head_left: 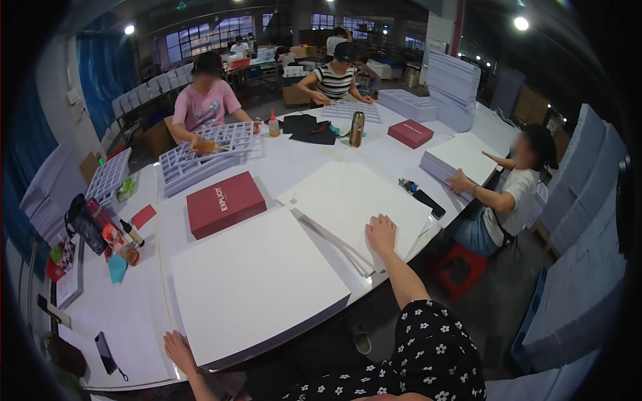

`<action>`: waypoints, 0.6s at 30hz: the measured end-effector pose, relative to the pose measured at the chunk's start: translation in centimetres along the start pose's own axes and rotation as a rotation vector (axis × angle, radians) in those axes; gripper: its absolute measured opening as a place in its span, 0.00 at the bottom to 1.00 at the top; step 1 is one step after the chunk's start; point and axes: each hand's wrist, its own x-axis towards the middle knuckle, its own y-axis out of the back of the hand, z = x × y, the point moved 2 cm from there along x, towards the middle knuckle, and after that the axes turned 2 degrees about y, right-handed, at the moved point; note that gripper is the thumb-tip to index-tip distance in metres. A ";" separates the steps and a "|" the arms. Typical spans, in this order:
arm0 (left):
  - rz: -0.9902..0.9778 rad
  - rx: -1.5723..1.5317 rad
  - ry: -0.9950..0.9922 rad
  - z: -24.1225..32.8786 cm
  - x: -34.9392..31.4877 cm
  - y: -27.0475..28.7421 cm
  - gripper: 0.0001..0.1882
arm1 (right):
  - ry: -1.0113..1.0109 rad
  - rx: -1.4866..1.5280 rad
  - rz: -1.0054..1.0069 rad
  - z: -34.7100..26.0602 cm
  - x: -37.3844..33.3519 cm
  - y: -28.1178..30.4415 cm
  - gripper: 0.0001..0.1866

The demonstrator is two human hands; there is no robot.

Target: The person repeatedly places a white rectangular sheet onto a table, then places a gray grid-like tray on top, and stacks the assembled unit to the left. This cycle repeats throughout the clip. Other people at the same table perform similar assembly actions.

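My right hand (382, 234) lies flat on the top sheet of a low, fanned-out pile of white boards (341, 200), fingers stretched and holding nothing. Near the table's front edge, my left hand (179, 351) rests beside the left corner of a tall, squared stack of white boards (254, 281). Its fingers are straight and apart; whether they touch the stack I cannot tell. The two piles stand side by side, the fanned one to the right. A dark red box (226, 204) with pale lettering lies just behind the tall stack.
Across the white table (144, 321), two people handle white gridded trays (210, 150); a third at right has hands on another stack (455, 157). Bottles (132, 232), a phone (104, 353), a steel flask (357, 129) and keys (408, 185) lie about. A red stool (461, 271) stands at right.
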 end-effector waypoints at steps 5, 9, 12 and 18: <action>0.012 0.001 -0.012 -0.5 -0.1 -0.5 0.26 | -0.005 -0.025 -0.016 -0.2 0.1 0.1 0.21; 0.007 0.017 -0.007 -0.8 -0.1 -0.7 0.26 | -0.014 -0.028 -0.024 -0.2 0.1 0.0 0.21; 0.030 0.023 -0.016 -1.2 -0.1 -0.8 0.26 | -0.009 -0.024 -0.019 -0.3 0.3 -0.1 0.22; -0.011 0.074 -0.018 0.9 -0.3 1.2 0.19 | -0.005 -0.035 -0.015 0.1 0.1 0.0 0.21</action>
